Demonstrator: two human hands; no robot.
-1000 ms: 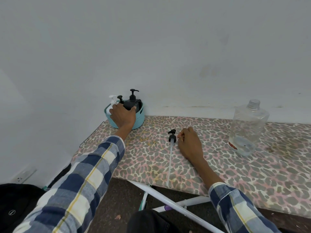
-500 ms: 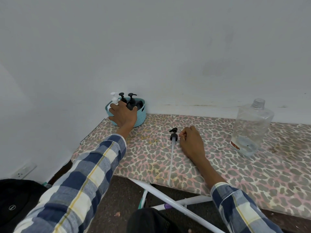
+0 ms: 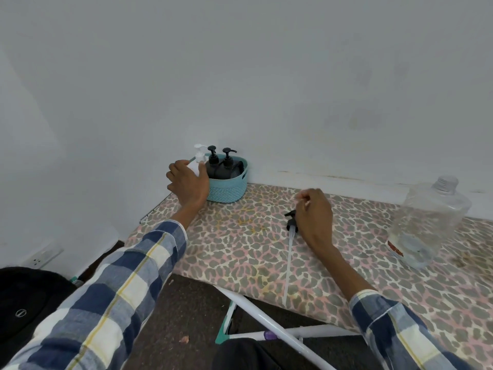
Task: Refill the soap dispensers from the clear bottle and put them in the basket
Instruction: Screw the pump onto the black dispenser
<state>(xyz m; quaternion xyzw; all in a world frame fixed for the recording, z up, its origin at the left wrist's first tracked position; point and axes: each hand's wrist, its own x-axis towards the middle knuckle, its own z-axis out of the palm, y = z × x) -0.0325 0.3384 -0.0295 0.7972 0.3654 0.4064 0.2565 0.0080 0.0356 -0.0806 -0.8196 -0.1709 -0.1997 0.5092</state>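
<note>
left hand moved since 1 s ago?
Yes. The left hand has shifted from the front of the basket to its left side, by the white dispenser.

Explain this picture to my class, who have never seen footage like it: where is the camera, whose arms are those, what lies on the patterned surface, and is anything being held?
No machine is here. The camera sits on a person's head, looking forward and down, so the two plaid-sleeved arms are the wearer's own. The surface is an ironing board with a spotted cover, set against a white wall. At its far left corner stands a teal basket holding two black soap dispensers and a white dispenser. The left hand rests against the basket's left side by the white dispenser; whether it grips anything is hidden. The right hand, fingers curled, lies beside a loose black pump with a long tube; I cannot tell whether it touches it. At far right stands the nearly empty clear bottle.
</note>
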